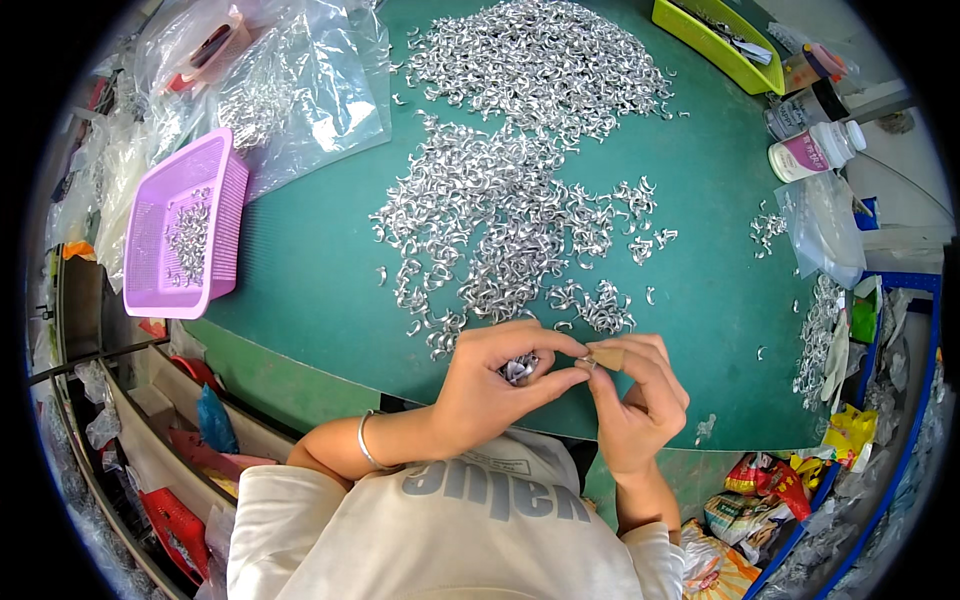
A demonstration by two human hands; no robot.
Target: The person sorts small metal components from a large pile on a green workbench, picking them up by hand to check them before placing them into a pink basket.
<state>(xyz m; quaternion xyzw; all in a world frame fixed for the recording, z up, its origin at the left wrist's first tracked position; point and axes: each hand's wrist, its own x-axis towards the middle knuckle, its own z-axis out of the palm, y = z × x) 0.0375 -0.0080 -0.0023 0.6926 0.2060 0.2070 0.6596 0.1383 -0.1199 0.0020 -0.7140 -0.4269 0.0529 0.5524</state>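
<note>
My left hand (500,375) is closed around several small curved silver metal pieces (519,369) that show in its palm. Its thumb and index finger pinch at their tips, where a tiny shiny metal piece (589,365) shows. Right beside it, my right hand (640,405) is closed too, fingertips meeting those of the left. A small tan flat piece (606,357) sits at its fingers; whether it is held or wrapped on a finger is unclear. Just beyond both hands lies a big loose heap of the same curved metal pieces (500,200) on the green tabletop (330,290).
At the left stands a purple plastic basket (228,185) with some metal pieces in it, next to clear plastic bags (335,90). A yellow-green tray (715,45) is at the far right, near a white bottle (805,155). More metal pieces (820,330) lie along the right edge.
</note>
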